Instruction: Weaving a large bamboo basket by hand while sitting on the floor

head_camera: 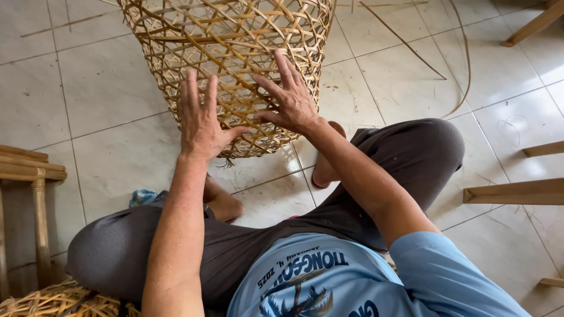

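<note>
I see my left hand (200, 120) and right hand (288, 97) both spread open, palms flat against the near side of the woven bamboo basket (235, 58), which stands on the tiled floor (106, 88) just beyond my knees.

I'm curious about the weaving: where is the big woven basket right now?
The woven basket lies on the tiled floor at top centre, both hands, left hand and right hand, flat on it.

open-weave bamboo basket (235, 53) tilted on tiled floor
</note>
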